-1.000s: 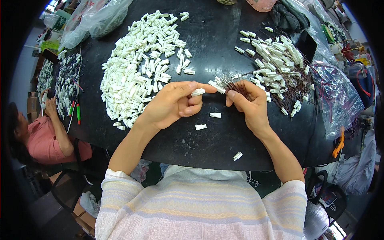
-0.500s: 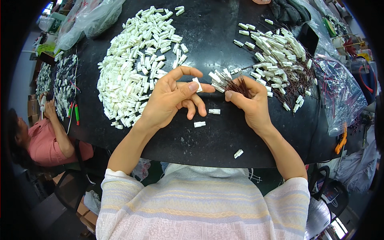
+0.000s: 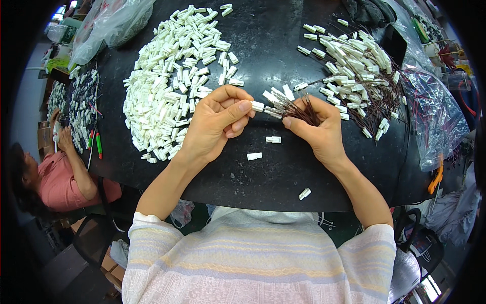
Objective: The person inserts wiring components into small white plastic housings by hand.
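Between thumb and forefinger, my left hand (image 3: 221,115) pinches a small white plastic connector housing (image 3: 257,106). Its right end meets the tip of a wire from the bundle in my other hand. My right hand (image 3: 321,126) is closed around a bunch of thin brown wires (image 3: 302,111) with metal terminals at their tips, a few of which carry white housings. Below the hands, a loose housing (image 3: 273,140) and another housing (image 3: 254,156) lie on the black table (image 3: 228,185). A third housing (image 3: 304,193) rests near the front edge.
A large heap of white housings (image 3: 162,93) spreads at the left. Wired housings (image 3: 360,61) are piled at the right, beside a clear plastic bag (image 3: 435,116) and orange-handled scissors (image 3: 436,177). Another person (image 3: 66,167) in a pink top works at the far left.
My left fingers have curled in and turned the housing toward the wires, bringing it to a wire tip. My right hand keeps its hold on the bunch, almost unmoved.
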`<state>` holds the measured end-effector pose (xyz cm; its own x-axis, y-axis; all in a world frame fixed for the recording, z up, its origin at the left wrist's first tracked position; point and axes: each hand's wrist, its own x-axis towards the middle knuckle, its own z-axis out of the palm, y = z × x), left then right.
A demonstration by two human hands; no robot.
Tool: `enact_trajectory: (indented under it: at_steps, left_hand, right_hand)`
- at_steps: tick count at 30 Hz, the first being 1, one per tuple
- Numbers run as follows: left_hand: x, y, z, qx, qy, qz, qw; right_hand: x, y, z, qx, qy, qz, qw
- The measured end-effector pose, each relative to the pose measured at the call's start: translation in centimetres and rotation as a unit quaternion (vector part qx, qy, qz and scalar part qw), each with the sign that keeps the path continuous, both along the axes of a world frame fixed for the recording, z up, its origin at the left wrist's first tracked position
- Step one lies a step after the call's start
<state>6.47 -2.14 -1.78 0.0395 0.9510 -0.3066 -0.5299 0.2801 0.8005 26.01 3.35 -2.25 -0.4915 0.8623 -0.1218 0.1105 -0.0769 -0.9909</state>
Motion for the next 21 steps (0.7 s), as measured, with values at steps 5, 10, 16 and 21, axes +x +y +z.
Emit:
enact_trajectory:
  at_steps: [5, 10, 16, 21]
  left_hand:
    - [-0.1, 0.1, 0.0, 0.007, -0.017, -0.002, 1.0]
    - [0.3, -0.1, 0.2, 0.029, 0.034, -0.016, 0.999]
    - [1.1, -0.5, 0.8, 0.056, 0.211, -0.027, 0.975]
    - [1.3, -0.8, 0.6, 0.083, 0.256, -0.014, 0.963]
  right_hand:
    - [0.1, 0.0, 0.2, -0.007, 0.004, -0.01, 1.0]
    - [0.1, -0.1, 0.2, -0.013, 0.011, -0.013, 1.0]
    - [0.0, -0.1, -0.2, -0.025, 0.041, -0.029, 0.998]
    - [0.0, -0.2, -0.1, -0.008, 0.017, -0.012, 1.0]
